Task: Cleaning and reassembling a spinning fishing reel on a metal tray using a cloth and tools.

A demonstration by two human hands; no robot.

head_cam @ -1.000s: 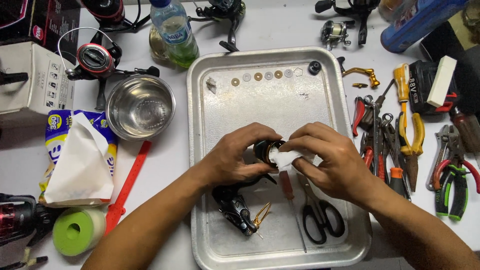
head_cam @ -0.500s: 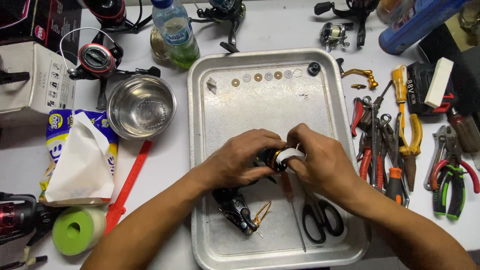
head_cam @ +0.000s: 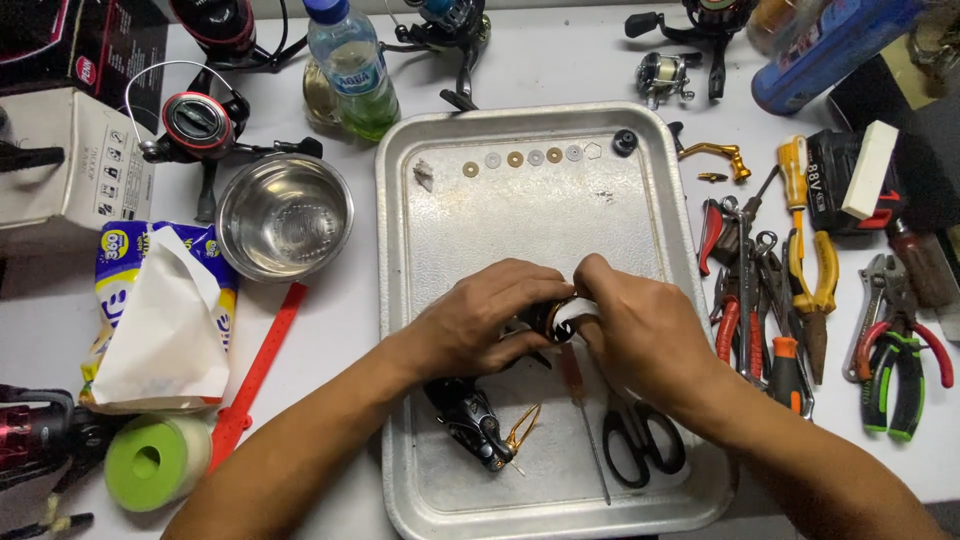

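Left hand point(head_cam: 480, 325): fingers point(head_cam: 535, 280) curled close over a small dark reel part point(head_cam: 550, 318), gripping it from the left.
Right hand point(head_cam: 640, 335): fingers point(head_cam: 590, 275) bent tight on the same part from the right, fingertips meeting those of the left hand; a scrap of white shows between them, too small to tell what it is.
Reel part: dark, rounded, glossy metal, mostly hidden by both hands, held just above the middle of the tray point(head_cam: 400, 300).
Tray: shallow rectangular dull aluminium pan with rounded corners and a raised rim, on the white table point(head_cam: 560, 70).
In the tray, far end: a row of small flat washers point(head_cam: 520, 158), some brass, some pale, with a black knob point(head_cam: 625, 141) at the row's right end.
In the tray, near end: a black reel body point(head_cam: 470, 420) with a thin gold wire arm, a slim screwdriver point(head_cam: 580, 400) and black-handled scissors point(head_cam: 640, 440).
Left of the tray: a round, shiny steel bowl point(head_cam: 285, 215), contents not clear; a tissue pack point(head_cam: 160, 310) with soft white paper pulled up; a flat red strip point(head_cam: 260, 370); a green tape roll point(head_cam: 155, 460).
Beyond the tray: a clear plastic bottle point(head_cam: 350, 70) with a blue cap, and spinning reels.
Right of the tray: pliers point(head_cam: 900, 350) and other hand tools with red, yellow and green grips, lying close together.
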